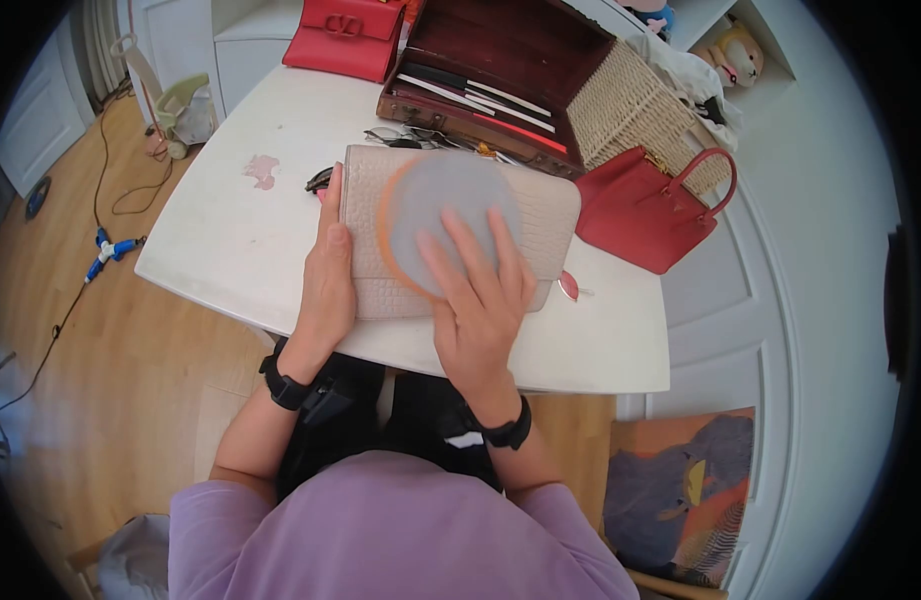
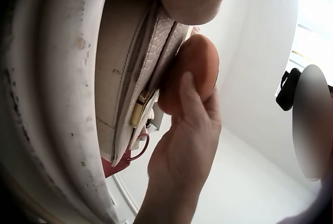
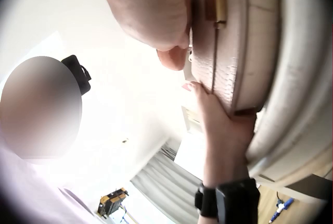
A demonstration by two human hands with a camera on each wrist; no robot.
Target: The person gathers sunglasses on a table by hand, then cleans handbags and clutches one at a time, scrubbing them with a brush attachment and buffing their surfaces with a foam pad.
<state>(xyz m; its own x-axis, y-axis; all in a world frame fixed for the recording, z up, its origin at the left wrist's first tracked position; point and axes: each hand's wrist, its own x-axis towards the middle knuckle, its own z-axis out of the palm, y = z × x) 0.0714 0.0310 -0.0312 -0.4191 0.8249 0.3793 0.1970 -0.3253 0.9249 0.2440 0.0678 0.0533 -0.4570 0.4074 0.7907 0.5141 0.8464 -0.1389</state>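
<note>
Carefully, the left hand [image 1: 328, 290] grips the beige bag [image 1: 368, 240] at its side, thumb over the edge, probably so it does not slide on the bench [image 1: 220, 230]. The right hand [image 1: 483, 315], half closed, holds the orange pad [image 2: 200, 62] over the bag, fingers spread, perhaps for even pressure.

There are two red leather handbags [image 1: 342, 38] [image 1: 635, 215], one beige textured bag [image 1: 547, 225], one round grey-and-orange pad [image 1: 450, 195], one open brown case [image 1: 510, 50] and one woven basket [image 1: 630, 100].
</note>
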